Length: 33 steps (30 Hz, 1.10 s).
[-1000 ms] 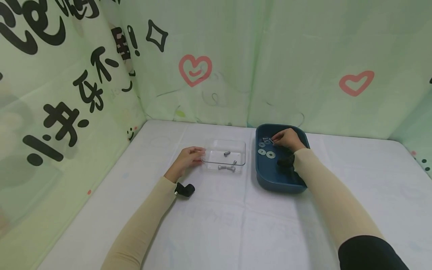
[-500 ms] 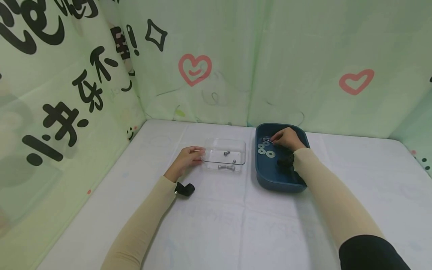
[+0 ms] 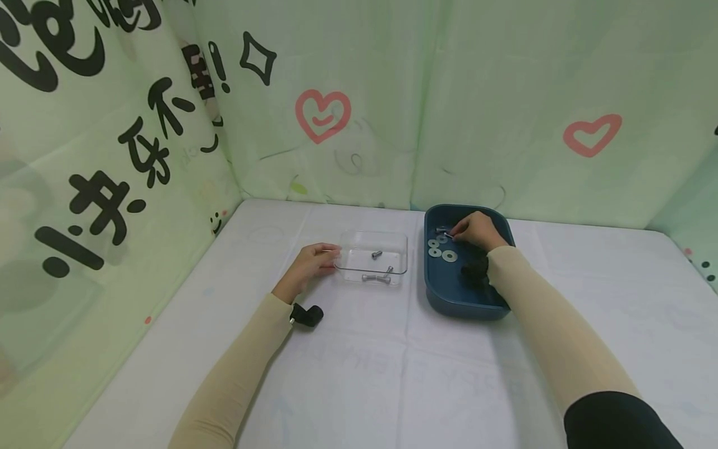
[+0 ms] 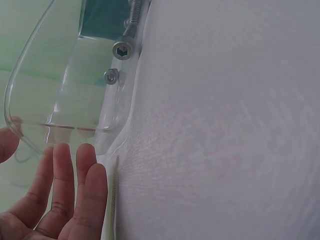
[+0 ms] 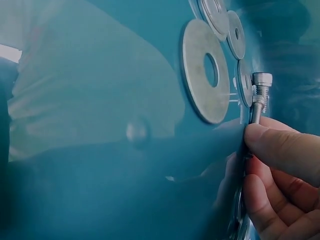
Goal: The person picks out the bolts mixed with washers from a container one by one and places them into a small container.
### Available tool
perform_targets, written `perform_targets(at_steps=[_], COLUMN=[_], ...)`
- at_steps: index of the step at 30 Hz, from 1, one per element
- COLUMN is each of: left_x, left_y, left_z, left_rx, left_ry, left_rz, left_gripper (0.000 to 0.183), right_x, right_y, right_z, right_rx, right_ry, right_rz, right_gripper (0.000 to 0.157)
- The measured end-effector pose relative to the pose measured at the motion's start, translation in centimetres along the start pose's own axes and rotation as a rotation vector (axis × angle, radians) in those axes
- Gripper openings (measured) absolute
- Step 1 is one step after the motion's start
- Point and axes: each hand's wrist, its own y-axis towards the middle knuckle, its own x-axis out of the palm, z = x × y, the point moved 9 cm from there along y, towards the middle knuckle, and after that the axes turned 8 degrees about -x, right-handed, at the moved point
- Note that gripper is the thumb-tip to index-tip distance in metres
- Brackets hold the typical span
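In the head view, my left hand (image 3: 307, 268) is at the left end of a clear plastic box (image 3: 371, 271). Its fingers are nearly straight beside the wall, and the thumb touches the rim in the left wrist view. Several silver socket-head screws (image 3: 377, 279) lie in that box; one shows its hex socket (image 4: 122, 49). My right hand (image 3: 478, 229) reaches into a blue tray (image 3: 462, 310). Between thumb and fingers it pinches the shank of a silver screw (image 5: 256, 113). Another socket-head screw (image 5: 262, 79) stands just behind. Flat washers (image 3: 449, 256) lie close by.
White cloth (image 3: 359, 374) covers the table, and the box and tray stand side by side with a small gap. Printed green curtains (image 3: 493, 93) hang behind and at both sides. A black camera (image 3: 306, 315) is worn on the left wrist.
My right hand stays at the same place in the tray, its fingers shifting only slightly around the screw. The left hand and the clear box keep their positions.
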Motion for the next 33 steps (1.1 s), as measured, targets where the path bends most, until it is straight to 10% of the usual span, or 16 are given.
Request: perform_targets(at_steps=[33], left_x=[-0.02], left_y=[-0.02], left_z=[0.07], left_rx=[0.005], left_ry=[0.013], left_rz=[0.005], left_gripper=[0.038], right_x=[0.31], right_y=[-0.13], right_z=[0.24], right_rx=[0.037], right_ry=[0.040], right_rz=[0.013], right_gripper=[0.017])
